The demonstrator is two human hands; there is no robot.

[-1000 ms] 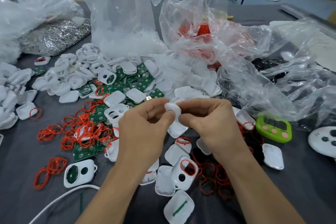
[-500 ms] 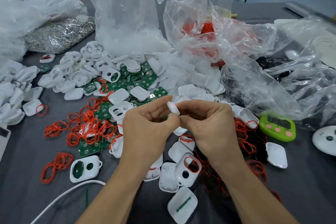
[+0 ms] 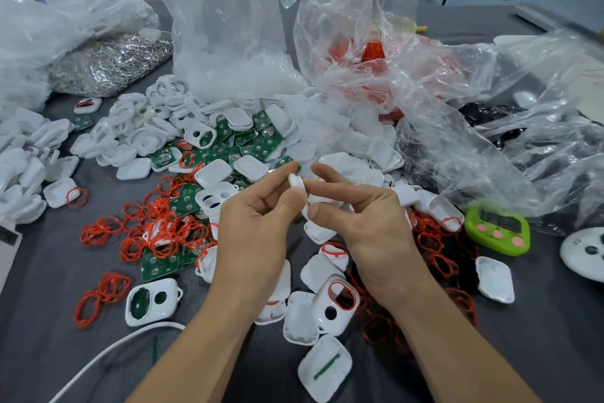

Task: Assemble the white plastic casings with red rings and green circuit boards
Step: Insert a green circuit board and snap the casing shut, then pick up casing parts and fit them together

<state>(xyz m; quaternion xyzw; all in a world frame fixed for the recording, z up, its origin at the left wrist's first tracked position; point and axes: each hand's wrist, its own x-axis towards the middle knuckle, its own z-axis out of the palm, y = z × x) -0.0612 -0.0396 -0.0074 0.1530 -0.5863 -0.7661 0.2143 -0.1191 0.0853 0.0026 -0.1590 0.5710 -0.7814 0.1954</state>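
We hold one white casing (image 3: 296,181) edge-on between both hands, raised above the littered surface (image 3: 39,321).

Our left hand (image 3: 258,232) pinches its upper end between thumb and forefinger. Our right hand (image 3: 372,226) grips its lower end with the thumb, forefinger lifted apart from it. Loose casings (image 3: 300,317) lie below our wrists. Red rings (image 3: 157,226) spread to the left, tangled over green circuit boards (image 3: 248,141). A green timer (image 3: 496,229) sits at the right, and clear plastic bags (image 3: 228,26) are heaped at the far side.

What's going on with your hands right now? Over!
Left hand, right hand both pinch one white casing, edge-on. Red rings, green circuit boards loose on table below. Nothing blocking.
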